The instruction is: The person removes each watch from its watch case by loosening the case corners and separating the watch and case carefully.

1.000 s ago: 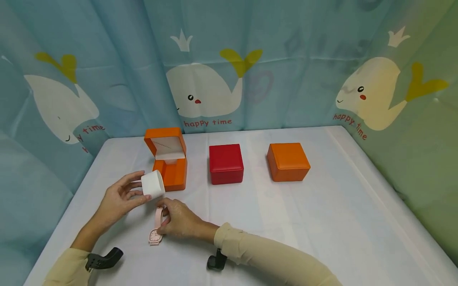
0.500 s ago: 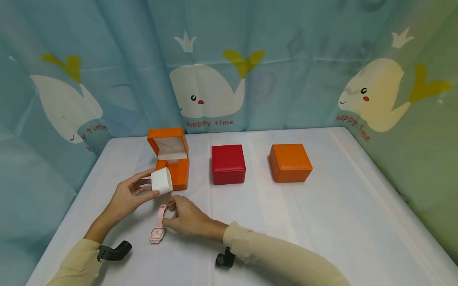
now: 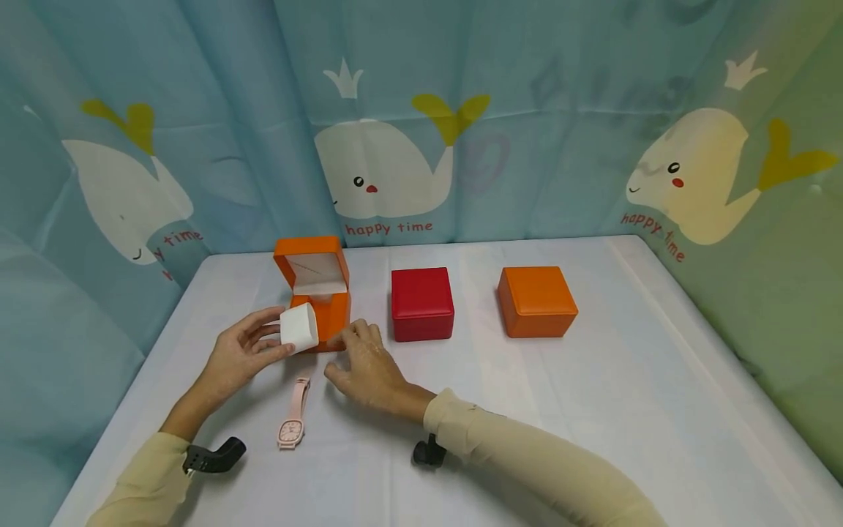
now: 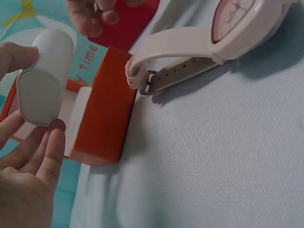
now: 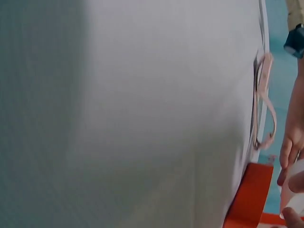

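A white watch cushion is pinched between the thumb and fingers of my left hand, held up over the front left of the open orange watch box. In the left wrist view, the flat end of the cushion faces the camera. My right hand is at the box's front edge, thumb and fingers apart, with nothing seen between them. A pink wristwatch lies on the table in front of both hands, its strap fastened in a loop.
A closed red box stands right of the open one, and a closed orange box farther right. All rest on a white-covered table. Behind it hangs a blue curtain with whale prints.
My right hand has let go of the watch strap and moved up and right towards the box. My left hand has shifted slightly right with the cushion, which has turned a little.
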### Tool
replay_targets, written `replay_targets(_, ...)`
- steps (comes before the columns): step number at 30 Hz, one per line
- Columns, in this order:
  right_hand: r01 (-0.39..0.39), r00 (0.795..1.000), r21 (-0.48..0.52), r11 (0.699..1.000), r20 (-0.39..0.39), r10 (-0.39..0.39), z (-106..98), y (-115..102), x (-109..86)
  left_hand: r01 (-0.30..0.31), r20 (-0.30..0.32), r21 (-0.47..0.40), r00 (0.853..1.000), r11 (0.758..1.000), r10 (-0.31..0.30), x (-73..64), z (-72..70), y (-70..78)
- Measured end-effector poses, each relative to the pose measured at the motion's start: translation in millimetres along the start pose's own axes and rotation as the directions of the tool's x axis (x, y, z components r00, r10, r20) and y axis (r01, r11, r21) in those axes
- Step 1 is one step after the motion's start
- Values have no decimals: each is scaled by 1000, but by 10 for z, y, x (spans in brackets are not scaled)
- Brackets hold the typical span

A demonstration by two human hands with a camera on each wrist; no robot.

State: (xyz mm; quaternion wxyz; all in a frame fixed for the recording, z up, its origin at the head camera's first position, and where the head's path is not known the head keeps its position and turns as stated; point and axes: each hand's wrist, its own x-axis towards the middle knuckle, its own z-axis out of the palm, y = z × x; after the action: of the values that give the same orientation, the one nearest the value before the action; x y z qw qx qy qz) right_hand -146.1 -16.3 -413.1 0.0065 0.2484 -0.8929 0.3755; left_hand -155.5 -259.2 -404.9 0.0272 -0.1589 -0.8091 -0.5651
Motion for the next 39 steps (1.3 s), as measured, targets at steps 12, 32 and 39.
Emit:
replay_targets(12, -2, 989, -271, 962, 140, 41, -88, 67, 104, 33, 11, 41, 999, 999, -34, 90, -1, -23)
replay_targets(32, 199, 966, -631, 749, 253, -44, -25, 128, 114, 51, 25, 109, 998, 993, -54, 265, -10, -46)
replay_targets(39, 200, 963, -633, 748, 269, -30, -23, 122, 110, 39, 43, 161, 998, 986, -47, 336, -6, -59)
